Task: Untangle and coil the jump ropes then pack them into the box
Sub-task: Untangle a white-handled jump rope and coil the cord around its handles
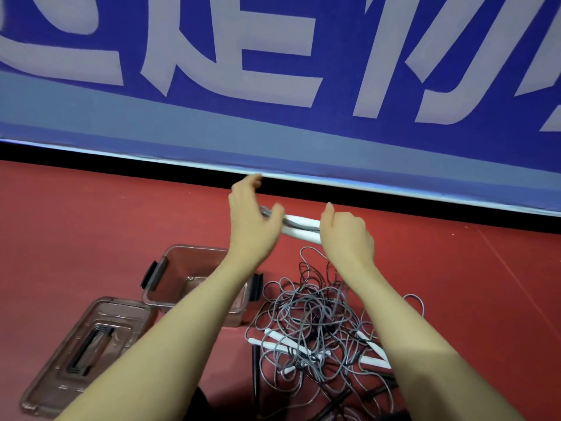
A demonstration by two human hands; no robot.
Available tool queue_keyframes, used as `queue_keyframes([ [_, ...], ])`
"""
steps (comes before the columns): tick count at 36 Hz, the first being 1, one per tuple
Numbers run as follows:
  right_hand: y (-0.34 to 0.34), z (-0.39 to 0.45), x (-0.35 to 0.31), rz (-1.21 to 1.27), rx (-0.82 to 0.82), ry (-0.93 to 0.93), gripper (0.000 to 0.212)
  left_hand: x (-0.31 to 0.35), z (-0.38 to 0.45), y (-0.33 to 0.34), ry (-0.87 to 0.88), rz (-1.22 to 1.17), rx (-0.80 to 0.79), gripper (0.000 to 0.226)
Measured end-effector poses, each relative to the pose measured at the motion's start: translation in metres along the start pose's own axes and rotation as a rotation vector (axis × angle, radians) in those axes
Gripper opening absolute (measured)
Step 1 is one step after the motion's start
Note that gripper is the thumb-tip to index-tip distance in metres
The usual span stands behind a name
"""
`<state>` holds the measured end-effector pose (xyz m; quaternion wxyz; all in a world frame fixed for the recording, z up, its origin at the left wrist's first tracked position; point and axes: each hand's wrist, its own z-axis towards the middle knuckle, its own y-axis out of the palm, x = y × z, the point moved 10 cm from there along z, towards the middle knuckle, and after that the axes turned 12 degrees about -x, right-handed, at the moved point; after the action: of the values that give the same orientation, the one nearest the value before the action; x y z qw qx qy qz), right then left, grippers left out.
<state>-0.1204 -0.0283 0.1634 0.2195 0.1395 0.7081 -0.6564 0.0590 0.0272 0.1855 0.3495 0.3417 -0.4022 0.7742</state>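
Both my hands are raised over the red floor with one jump rope between them. My right hand [346,232] grips its two white handles [300,227], held side by side. My left hand [253,214] is at the handles' left end, thumb over the grey cord that runs along them, fingers loosely curved. Below lies a tangled pile of grey jump ropes [318,323] with several white handles [282,338] and dark handles in it. The clear box [170,287] stands open to the left of the pile, partly hidden by my left forearm.
The box's clear lid [88,350] with a dark handle lies on the floor at the lower left. A blue banner with large pale letters [273,86] runs along the back, its edge just beyond my hands. Red floor stretches out to the right.
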Motion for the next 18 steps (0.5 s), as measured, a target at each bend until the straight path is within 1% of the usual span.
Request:
queue_keyframes([
  [2, -0.003, -0.003, -0.004, -0.083, 0.019, -0.024, 0.056, 0.018, -0.005, 0.026, 0.193, 0.352, -0.254, 0.064],
  [3, -0.003, -0.003, -0.007, -0.119, 0.026, -0.038, 0.055, 0.020, -0.011, 0.037, 0.248, 0.517, -0.342, 0.066],
  [4, -0.003, -0.004, -0.009, -0.150, 0.031, -0.056, 0.055, 0.020, -0.016, 0.047, 0.270, 0.693, -0.411, 0.066],
  [5, -0.002, -0.004, -0.012, -0.175, 0.032, -0.078, 0.055, 0.016, -0.020, 0.056, 0.255, 0.852, -0.473, 0.062],
  [6, -0.002, -0.005, -0.016, -0.199, 0.032, -0.105, 0.055, 0.008, -0.021, 0.062, 0.205, 0.967, -0.526, 0.058],
  [7, -0.001, -0.007, -0.021, -0.222, 0.030, -0.135, 0.054, -0.001, -0.022, 0.065, 0.141, 1.027, -0.564, 0.057],
  [9, 0.001, -0.011, -0.030, -0.254, 0.024, -0.194, 0.053, -0.006, -0.020, 0.060, 0.027, 1.052, -0.557, 0.049],
  [10, 0.001, -0.013, -0.033, -0.256, 0.021, -0.215, 0.053, -0.005, -0.020, 0.058, 0.021, 1.080, -0.555, 0.042],
  [11, 0.001, -0.014, -0.034, -0.247, 0.018, -0.229, 0.053, -0.003, -0.019, 0.057, 0.064, 1.096, -0.537, 0.036],
  [12, 0.001, -0.014, -0.035, -0.231, 0.013, -0.237, 0.053, 0.005, -0.018, 0.060, 0.158, 1.106, -0.521, 0.033],
  [14, 0.001, -0.014, -0.034, -0.189, -0.002, -0.254, 0.053, 0.016, -0.020, 0.062, 0.302, 1.106, -0.510, 0.031],
  [15, 0.001, -0.014, -0.033, -0.165, -0.012, -0.266, 0.051, 0.013, -0.020, 0.063, 0.276, 1.111, -0.569, 0.028],
  [17, 0.001, -0.015, -0.034, -0.121, -0.025, -0.298, 0.046, 0.006, -0.020, 0.060, 0.185, 1.129, -0.622, 0.019],
  [18, 0.001, -0.017, -0.035, -0.100, -0.032, -0.318, 0.044, 0.006, -0.020, 0.059, 0.174, 1.132, -0.616, 0.018],
])
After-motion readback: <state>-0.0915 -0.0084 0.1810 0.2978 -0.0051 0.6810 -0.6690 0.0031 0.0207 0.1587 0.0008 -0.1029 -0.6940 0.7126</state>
